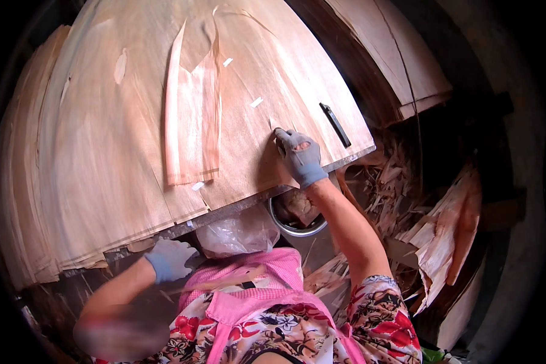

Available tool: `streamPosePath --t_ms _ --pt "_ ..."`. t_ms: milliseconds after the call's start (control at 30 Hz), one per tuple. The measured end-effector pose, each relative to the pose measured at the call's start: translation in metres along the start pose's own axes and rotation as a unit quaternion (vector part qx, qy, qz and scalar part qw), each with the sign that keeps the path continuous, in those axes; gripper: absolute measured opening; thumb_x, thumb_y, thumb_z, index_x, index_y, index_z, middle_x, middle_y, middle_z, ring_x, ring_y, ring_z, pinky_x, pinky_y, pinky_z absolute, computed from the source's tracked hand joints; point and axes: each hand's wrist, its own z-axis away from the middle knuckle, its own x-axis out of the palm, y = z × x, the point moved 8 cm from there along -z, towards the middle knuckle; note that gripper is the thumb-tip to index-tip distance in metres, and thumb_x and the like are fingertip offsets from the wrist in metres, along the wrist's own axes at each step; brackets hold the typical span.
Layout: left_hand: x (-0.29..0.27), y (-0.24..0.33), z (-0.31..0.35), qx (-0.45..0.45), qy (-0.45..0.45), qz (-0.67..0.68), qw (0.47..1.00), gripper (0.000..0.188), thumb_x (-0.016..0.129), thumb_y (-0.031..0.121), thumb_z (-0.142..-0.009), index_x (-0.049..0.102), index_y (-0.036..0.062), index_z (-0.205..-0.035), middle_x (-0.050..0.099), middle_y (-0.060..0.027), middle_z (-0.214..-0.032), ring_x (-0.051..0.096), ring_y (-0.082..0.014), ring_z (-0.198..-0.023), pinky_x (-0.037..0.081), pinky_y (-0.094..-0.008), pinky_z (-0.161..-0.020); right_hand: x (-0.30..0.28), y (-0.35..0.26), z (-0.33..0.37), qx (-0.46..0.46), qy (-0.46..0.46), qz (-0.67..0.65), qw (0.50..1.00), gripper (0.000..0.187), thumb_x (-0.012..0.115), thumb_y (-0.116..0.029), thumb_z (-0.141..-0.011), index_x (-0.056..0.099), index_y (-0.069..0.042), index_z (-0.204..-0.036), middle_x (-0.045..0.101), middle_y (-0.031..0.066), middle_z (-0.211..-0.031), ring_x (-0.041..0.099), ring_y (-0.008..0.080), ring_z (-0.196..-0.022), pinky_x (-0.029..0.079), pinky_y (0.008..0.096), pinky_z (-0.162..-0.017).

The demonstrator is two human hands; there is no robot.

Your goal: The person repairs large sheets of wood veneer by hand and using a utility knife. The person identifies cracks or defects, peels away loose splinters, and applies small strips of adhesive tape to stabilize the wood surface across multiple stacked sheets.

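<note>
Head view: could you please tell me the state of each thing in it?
Wood sheet: spread out, split at its near edge
Loose strip: lying on the sheet, forked at its far end
Black tool: lying on the sheet
Right hand: gloved, bent down at the sheet
Left hand: gloved, off the sheet
Plastic bag: crumpled
Metal bowl: uncovered, holding something brown
</note>
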Motion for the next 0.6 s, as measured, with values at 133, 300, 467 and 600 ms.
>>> streamPosePath --t_ms 133,300,467,600 --pt "-0.042 0.007 0.006 0.053 0.171 0.643 0.745 0.045 0.068 0.021 -0.093 0.06 0.0022 -0.133 0.069 -0.0114 -0.123 0.064 -0.0234 -0.118 0.05 -0.0386 -0.104 0.015 -0.001 -0.005 -0.006 -0.022 0.063 0.998 0.014 0.059 -0.015 -0.088 0.067 -0.015 -0.099 0.067 0.0102 -0.094 0.067 0.0315 -0.09 0.054 0.0436 -0.075" --pt "-0.157 0.065 0.043 0.245 0.318 0.686 0.607 0.05 0.066 0.022 -0.098 0.053 -0.0097 -0.134 0.064 -0.0188 -0.13 0.062 -0.0254 -0.121 0.047 -0.0374 -0.108 0.002 -0.004 -0.004 -0.046 0.058 0.056 0.996 0.013 0.059 -0.013 -0.087 0.068 -0.014 -0.097 0.063 0.0079 -0.106 0.059 0.0297 -0.103 0.049 0.0415 -0.085" --pt "-0.203 0.133 0.065 0.531 0.361 0.49 0.589 0.055 0.062 0.033 -0.101 0.048 0.0015 -0.143 0.051 -0.0208 -0.146 0.049 -0.0294 -0.136 0.035 -0.047 -0.117 0.01 0.003 0.003 -0.041 0.13 -0.003 0.991 0.028 0.059 -0.014 -0.086 0.064 -0.015 -0.114 0.06 0.0073 -0.117 0.057 0.0291 -0.111 0.047 0.0422 -0.089" --pt "-0.201 0.16 0.066 0.639 0.268 0.335 0.638 0.049 0.056 0.034 -0.103 0.052 0.0044 -0.141 0.052 -0.0222 -0.142 0.051 -0.032 -0.135 0.038 -0.0482 -0.114 0.019 0.006 0.003 -0.054 0.105 0.032 0.992 0.032 0.06 -0.015 -0.086 0.064 -0.016 -0.117 0.058 0.0085 -0.129 0.055 0.0309 -0.116 0.047 0.0446 -0.09"
